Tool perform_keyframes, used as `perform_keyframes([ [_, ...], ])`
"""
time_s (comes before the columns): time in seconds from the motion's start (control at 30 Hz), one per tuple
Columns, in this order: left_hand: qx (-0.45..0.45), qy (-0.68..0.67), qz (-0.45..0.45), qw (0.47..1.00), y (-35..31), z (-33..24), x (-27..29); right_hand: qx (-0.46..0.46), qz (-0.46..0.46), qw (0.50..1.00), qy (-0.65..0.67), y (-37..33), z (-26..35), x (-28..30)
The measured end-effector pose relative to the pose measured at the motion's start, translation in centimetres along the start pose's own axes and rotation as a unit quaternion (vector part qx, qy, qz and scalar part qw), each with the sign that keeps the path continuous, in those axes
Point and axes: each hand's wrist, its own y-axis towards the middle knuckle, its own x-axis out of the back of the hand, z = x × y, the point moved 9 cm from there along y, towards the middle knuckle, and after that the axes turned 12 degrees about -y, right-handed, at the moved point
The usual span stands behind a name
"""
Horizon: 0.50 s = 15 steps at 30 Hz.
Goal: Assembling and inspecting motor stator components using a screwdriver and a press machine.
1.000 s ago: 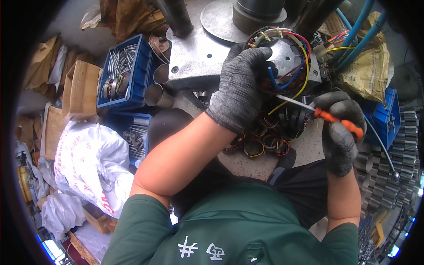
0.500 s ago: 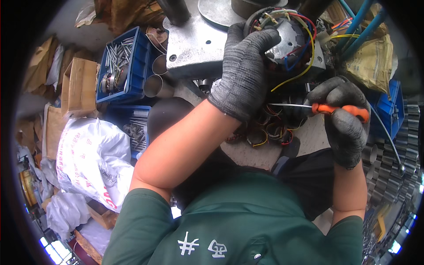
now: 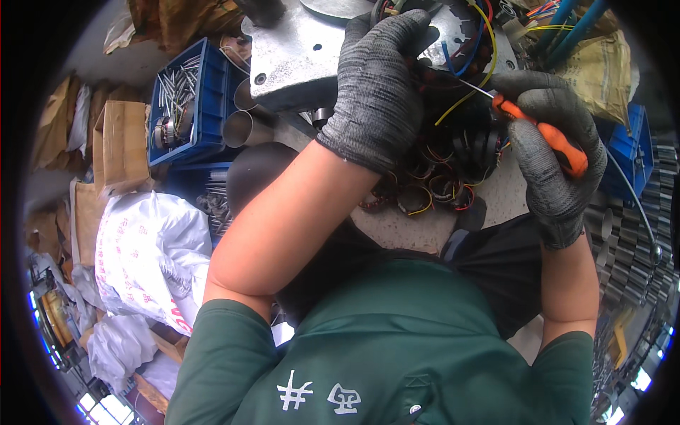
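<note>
My left hand (image 3: pixel 382 88), in a grey knit glove, grips the near left rim of a motor stator (image 3: pixel 484 51) over a metal press plate (image 3: pixel 301 60). Red, blue and yellow wires hang from the stator's right side. The hand and the upper picture edge hide part of it. My right hand (image 3: pixel 556 142), gloved too, is closed around the orange handle of a screwdriver (image 3: pixel 563 147). Its thin shaft points up and left, with the tip at the stator's near edge below the blue wire. Whether the tip touches cannot be made out.
Several wired stators (image 3: pixel 414 198) lie on the floor below. At left stand a blue crate (image 3: pixel 205 106) of metal rods, a cardboard box (image 3: pixel 120 142) and a white sack (image 3: pixel 145 248). Metal tubes (image 3: pixel 644 248) are stacked at right beside a blue bin (image 3: pixel 630 152).
The screwdriver has swung from nearly level to slanting up and left, its tip rising to the stator's edge. My right hand has risen slightly. The stator and left hand sit higher in view.
</note>
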Motion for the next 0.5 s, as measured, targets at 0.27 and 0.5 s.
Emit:
perform_keyframes([
  [0.27, 0.147, -0.393, -0.076, 0.905, -0.6, -3.2, -3.0, 0.064, 0.033, 0.987, -0.146, 0.5, 1.0, -1.6],
  [0.5, 0.005, -0.273, -0.036, 0.961, -0.6, -3.0, -1.8, 0.032, 0.078, 0.966, -0.244, 0.5, 0.4, -2.5],
])
